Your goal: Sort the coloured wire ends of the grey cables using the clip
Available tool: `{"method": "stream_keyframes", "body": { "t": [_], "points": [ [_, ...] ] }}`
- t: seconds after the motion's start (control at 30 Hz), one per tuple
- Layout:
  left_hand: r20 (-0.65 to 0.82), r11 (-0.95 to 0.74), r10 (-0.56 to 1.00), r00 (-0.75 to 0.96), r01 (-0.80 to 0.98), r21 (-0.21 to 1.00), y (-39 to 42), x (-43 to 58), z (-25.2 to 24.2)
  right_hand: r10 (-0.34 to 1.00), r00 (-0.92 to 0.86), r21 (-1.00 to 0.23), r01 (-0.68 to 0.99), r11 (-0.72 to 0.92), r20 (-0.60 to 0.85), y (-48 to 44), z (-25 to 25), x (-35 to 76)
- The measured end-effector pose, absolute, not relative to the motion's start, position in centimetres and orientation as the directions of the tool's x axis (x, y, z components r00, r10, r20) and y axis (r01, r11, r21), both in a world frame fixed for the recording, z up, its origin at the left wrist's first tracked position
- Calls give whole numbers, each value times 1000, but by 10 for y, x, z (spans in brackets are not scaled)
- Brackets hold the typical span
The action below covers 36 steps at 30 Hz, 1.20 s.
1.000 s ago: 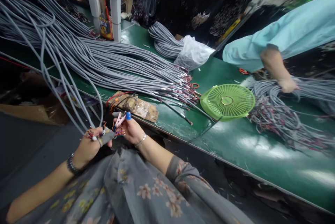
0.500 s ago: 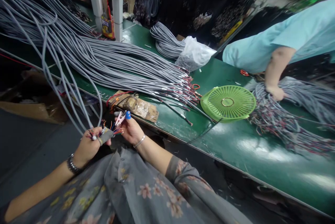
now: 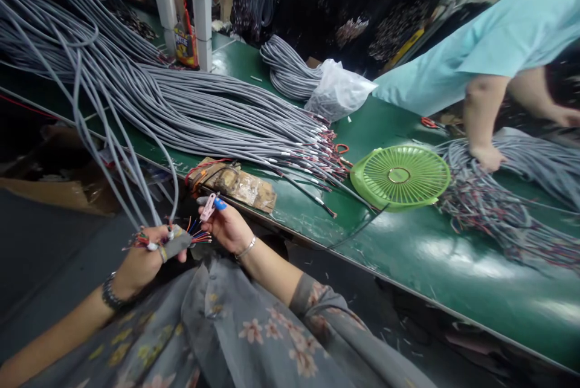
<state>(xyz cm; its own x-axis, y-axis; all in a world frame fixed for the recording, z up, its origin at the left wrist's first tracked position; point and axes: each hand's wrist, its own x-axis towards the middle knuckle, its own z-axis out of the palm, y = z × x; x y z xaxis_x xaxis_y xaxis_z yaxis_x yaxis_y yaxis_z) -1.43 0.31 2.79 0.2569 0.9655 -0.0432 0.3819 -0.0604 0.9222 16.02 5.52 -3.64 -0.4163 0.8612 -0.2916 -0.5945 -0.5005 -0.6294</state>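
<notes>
Head cam view, looking down at a pair of bare hands busy with wiring, around 8 o'clock from the middle. The left hand [image 3: 141,264] has a snug grip on a few grey cables [image 3: 155,214] that drop in from 11 o'clock. Coloured wires [image 3: 200,236] fan out from that fist toward 3 o'clock, and a reddish tuft [image 3: 141,242] sticks up at its 12. (There's a grey piece [image 3: 176,244] with a yellowish band in there too, can't tell if it's a finger wrap or part of the cabling.)

The right hand [image 3: 233,234] is just beside it at 2 o'clock, grip narrow, pinching a small pink tool [image 3: 208,208] right by the blue cover [image 3: 220,204] on one digit. Whether its fingers touch the wires, I can't say.

At 12 o'clock from that hand, a taped-up block [image 3: 249,187] lies on the edge of the green counter [image 3: 453,279]. Past it there's a long cable pile [image 3: 217,113], and at 1 o'clock a coil [image 3: 290,71] touching a white plastic bag [image 3: 342,92]. Green fan [image 3: 399,175] lies between 2 and 3. Further out at 3, a co-worker's hand [image 3: 487,158] rests on a cable tangle [image 3: 480,203].
</notes>
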Motion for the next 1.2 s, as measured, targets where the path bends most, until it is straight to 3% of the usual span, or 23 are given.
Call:
{"method": "stream_keyframes", "body": {
  "t": [0.2, 0.4, 0.57, 0.9, 1.2],
  "points": [
    [-46, -71, 957, 286, 386, 920, 11, -6, 24, 967, -174, -802, -542, -252, -186, 52, -41, 158],
    [-91, -22, 961, 261, 401, 916, 12, -5, 16, 870, -395, -638, -597, -486, -293, 58, -34, 155],
    [-117, 6, 958, 262, 389, 921, 13, -2, 17, 862, -371, -562, -654, -506, -345, 61, -36, 151],
    [-44, -66, 968, 248, 416, 907, 4, -11, 22, 813, -464, -563, -589, -580, -353, 55, -28, 160],
    [53, -76, 996, 66, 435, 897, -4, -2, 22, 852, -412, -614, -594, -520, -323, 54, -32, 162]
  ]
}}
